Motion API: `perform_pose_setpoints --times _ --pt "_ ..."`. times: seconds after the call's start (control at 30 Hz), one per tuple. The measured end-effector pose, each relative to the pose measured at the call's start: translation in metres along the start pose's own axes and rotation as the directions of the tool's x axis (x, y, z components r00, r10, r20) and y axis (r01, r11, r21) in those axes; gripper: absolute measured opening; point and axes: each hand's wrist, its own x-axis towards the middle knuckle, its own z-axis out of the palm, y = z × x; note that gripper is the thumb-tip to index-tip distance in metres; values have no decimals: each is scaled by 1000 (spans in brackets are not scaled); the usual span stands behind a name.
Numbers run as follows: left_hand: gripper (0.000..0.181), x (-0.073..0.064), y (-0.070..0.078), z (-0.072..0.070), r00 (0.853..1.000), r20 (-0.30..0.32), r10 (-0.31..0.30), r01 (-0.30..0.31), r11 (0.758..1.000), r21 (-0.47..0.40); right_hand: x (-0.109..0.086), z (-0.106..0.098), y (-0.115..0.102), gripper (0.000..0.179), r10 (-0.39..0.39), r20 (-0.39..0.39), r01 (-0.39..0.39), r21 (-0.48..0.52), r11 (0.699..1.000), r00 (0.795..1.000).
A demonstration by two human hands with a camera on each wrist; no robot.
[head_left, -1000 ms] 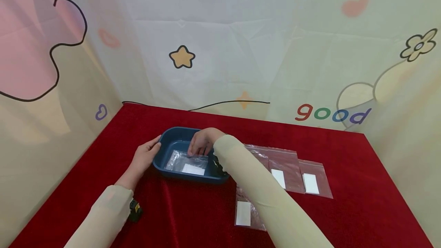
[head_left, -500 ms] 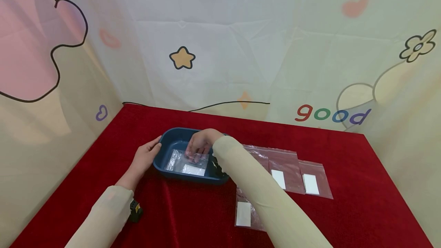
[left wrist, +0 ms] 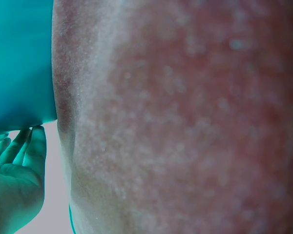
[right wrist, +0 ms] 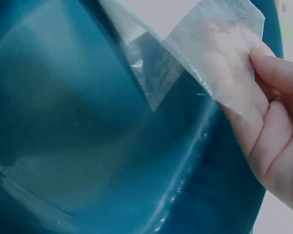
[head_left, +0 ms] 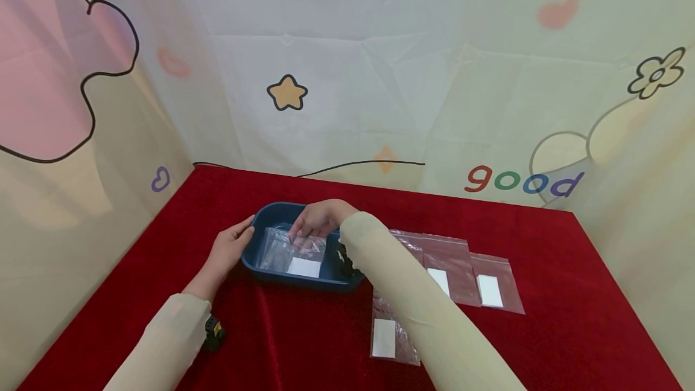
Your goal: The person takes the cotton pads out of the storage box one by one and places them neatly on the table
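A blue plastic basin (head_left: 304,283) stands on the red cloth, left of centre. My left hand (head_left: 230,246) holds its left rim; in the left wrist view the fingers (left wrist: 35,148) meet the basin wall (left wrist: 19,63). My right hand (head_left: 317,221) reaches inside the basin and pinches the upper edge of a clear zip-lock bag (head_left: 278,252). This bag bears a white label (head_left: 304,267) low on its front. Through the bag's film (right wrist: 185,48) in the right wrist view, some fingers show behind it, with the thumb (right wrist: 273,68) in front.
Right of the basin lie several clear bags with white labels, among them a far right bag (head_left: 496,282), a middle bag (head_left: 447,258) and a near bag (head_left: 388,340). My right sleeve (head_left: 412,294) partly covers them. A patterned curtain (head_left: 347,77) hangs behind the red cloth (head_left: 304,343).
My right fingers have slipped behind the bag's film, and the bag's upper edge is lifted away from the basin floor. The left hand stays at the rim.
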Motion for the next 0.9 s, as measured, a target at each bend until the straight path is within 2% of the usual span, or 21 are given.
perform_pose_setpoints --times 0.17,0.43,0.9 --pt "52 0 2 0 1000 -1 -6 6 1000 -11 -9 -6 -3 33 -43 0 43 45 998 999" --pt "53 -1 2 0 1000 10 -16 16 1000 -16 -20 -13 -4 34 -97 -46 100 50 994 994" --pt "52 -1 3 2 1000 2 -14 14 1000 -28 -40 -21 -1 40 -147 -126 164 142 976 981"
